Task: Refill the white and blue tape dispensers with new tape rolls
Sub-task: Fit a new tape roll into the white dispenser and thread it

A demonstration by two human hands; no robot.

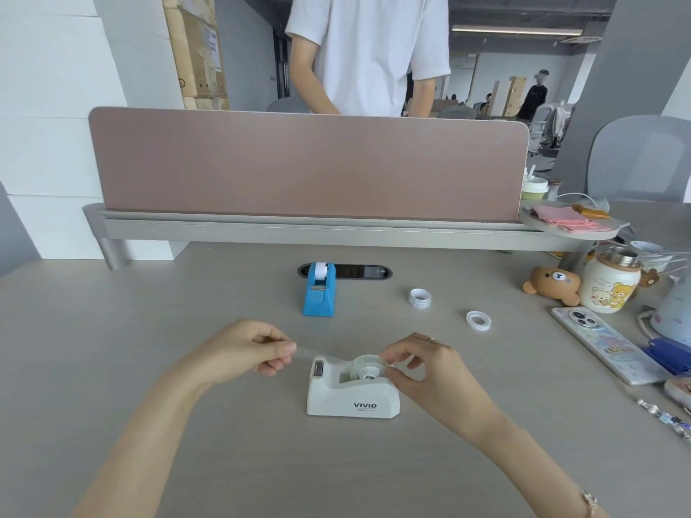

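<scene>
The white tape dispenser (353, 390) stands on the desk in front of me with a clear tape roll (368, 364) seated in its cradle. My left hand (246, 349) pinches the free end of the clear tape, stretched over the cutter at the dispenser's left end. My right hand (422, 364) pinches the roll at the dispenser's right side. Farther back stands the blue tape dispenser (318, 291) with a white roll in it. Two small rings lie to the right: a printed core (420, 297) and a clear roll (478, 320).
A pink divider panel (310, 166) closes the desk's far side, with a person in a white shirt behind it. At the right edge are a bear toy (553, 284), a bear-print bottle (607, 284), a phone (605, 343) and a blue object (669, 355).
</scene>
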